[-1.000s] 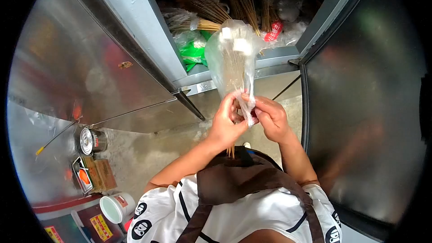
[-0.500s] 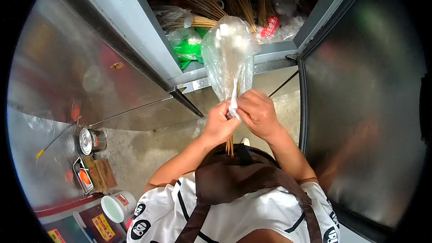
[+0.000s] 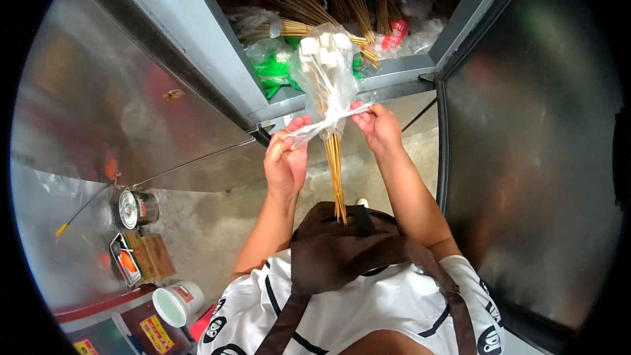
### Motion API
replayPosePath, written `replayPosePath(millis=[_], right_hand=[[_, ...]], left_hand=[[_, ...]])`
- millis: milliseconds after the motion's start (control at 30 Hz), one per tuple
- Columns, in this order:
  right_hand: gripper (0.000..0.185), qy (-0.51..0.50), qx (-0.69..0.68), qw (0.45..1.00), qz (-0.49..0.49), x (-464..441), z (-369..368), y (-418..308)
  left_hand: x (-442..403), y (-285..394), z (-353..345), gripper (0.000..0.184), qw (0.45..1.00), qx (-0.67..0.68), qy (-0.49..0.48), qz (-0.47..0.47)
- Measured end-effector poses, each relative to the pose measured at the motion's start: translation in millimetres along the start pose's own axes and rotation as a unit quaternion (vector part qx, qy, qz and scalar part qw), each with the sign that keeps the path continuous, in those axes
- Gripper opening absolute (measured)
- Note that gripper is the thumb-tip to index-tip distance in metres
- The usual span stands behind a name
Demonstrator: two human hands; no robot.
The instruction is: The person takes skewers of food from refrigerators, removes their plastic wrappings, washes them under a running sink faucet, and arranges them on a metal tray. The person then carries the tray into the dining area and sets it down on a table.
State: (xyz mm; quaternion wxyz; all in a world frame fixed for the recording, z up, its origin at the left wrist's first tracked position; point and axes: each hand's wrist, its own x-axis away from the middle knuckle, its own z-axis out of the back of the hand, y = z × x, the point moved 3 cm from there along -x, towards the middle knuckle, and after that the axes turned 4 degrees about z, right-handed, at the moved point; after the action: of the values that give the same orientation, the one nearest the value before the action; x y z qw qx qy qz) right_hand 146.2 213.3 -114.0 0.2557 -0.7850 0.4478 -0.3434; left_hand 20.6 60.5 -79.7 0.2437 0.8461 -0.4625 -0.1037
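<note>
A bundle of skewers (image 3: 334,164) hangs in front of me, its bare sticks pointing toward my apron. White pieces of food on the far ends are wrapped in a clear plastic bag (image 3: 327,69). The bag's neck is twisted and crossed around the sticks. My left hand (image 3: 287,158) pinches one twisted end of the bag on the left. On the right, my right hand (image 3: 376,125) pinches the other end. Both ends are pulled apart sideways, with the crossing between them.
An open cabinet (image 3: 388,79) ahead holds more bundles of skewers (image 3: 299,3) and plastic bags. Its metal doors stand open, the right door (image 3: 526,158) beside my arm. On the floor at left are a tin can (image 3: 137,208), cardboard (image 3: 156,255) and a white bucket (image 3: 177,304).
My hands have moved from close together to apart, drawing the bag's ends out to both sides. The bag now lies tighter around the food, and more of the bare sticks shows.
</note>
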Motion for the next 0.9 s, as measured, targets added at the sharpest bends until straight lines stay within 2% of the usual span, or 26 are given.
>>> replayPosePath(millis=[67,167,200,267,300,333,367,400,433,467,500,533,567,600,633,667,700,733,767,800,867,900], right_hand=[[0.013,-0.009,-0.05,0.999,-0.01,0,1,-2],[0.01,0.001,-0.016,1.0,-0.003,-6,10,3],[0.01,-0.001,-0.015,1.0,-0.001,-5,9,3],[0.009,-0.066,0.007,0.997,0.044,-3,6,5],[0.009,-0.066,0.006,0.997,0.043,1,2,2],[0.008,-0.109,0.041,0.991,0.067,11,-8,-7],[0.009,-0.152,0.076,0.981,0.09,20,-16,-14],[0.009,-0.152,0.077,0.981,0.087,28,-18,-17],[0.008,-0.171,0.123,0.971,0.112,38,-22,-20],[0.007,-0.191,0.168,0.957,0.138,45,-26,-23],[0.007,-0.195,0.17,0.956,0.14,49,-28,-26],[0.006,-0.228,0.302,0.872,0.31,56,-34,-35],[0.005,-0.247,0.415,0.742,0.466,67,-42,-41],[0.005,-0.248,0.412,0.742,0.468,75,-47,-46],[0.005,-0.284,0.46,0.679,0.496,88,-58,-50],[0.007,-0.317,0.506,0.611,0.521,96,-65,-50],[0.015,-0.341,0.469,0.618,0.531,95,-67,-46],[0.015,-0.344,0.468,0.617,0.532,96,-69,-43],[0.018,-0.311,0.419,0.712,0.469,93,-70,-43],[0.02,-0.299,0.415,0.735,0.446,87,-67,-43],[0.023,-0.272,0.403,0.778,0.399,74,-62,-43],[0.021,-0.284,0.451,0.718,0.448,70,-61,-43]], left_hand=[[-4,1,4,0.009,1.0,0.027,-0.003,0.008],[-13,-1,25,0.014,0.985,0.122,-0.12,0.032],[-13,0,21,0.014,0.984,0.124,-0.122,0.031],[-13,4,22,0.013,0.997,0.077,0.021,-0.007],[-16,3,26,0.016,0.997,0.067,0.016,-0.034],[-14,7,4,0.016,0.997,0.066,0.018,-0.033],[-9,6,-25,0.024,0.999,-0.022,-0.029,-0.038],[-7,6,-45,0.034,0.99,-0.108,-0.076,-0.042],[-9,2,-40,0.034,0.99,-0.107,-0.075,-0.042],[-12,-2,-35,0.045,0.931,-0.333,-0.102,-0.104],[-13,-3,-42,0.057,0.817,-0.54,-0.12,-0.163],[-14,0,-44,0.057,0.817,-0.539,-0.118,-0.168],[-14,4,-48,0.062,0.734,-0.644,-0.141,-0.162],[-14,6,-52,0.067,0.638,-0.738,-0.163,-0.151],[-16,6,-57,0.059,0.619,-0.728,-0.2,-0.217],[-22,4,-53,0.059,0.618,-0.729,-0.201,-0.218],[-24,4,-55,0.051,0.576,-0.726,-0.241,-0.289],[-22,3,-56,0.043,0.529,-0.717,-0.279,-0.358],[-24,1,-54,0.037,0.531,-0.74,-0.273,-0.31],[-21,2,-57,0.037,0.53,-0.74,-0.272,-0.312],[-20,5,-57,0.02,0.603,-0.726,-0.232,-0.236],[-19,7,-56,0.02,0.613,-0.72,-0.244,-0.214]])
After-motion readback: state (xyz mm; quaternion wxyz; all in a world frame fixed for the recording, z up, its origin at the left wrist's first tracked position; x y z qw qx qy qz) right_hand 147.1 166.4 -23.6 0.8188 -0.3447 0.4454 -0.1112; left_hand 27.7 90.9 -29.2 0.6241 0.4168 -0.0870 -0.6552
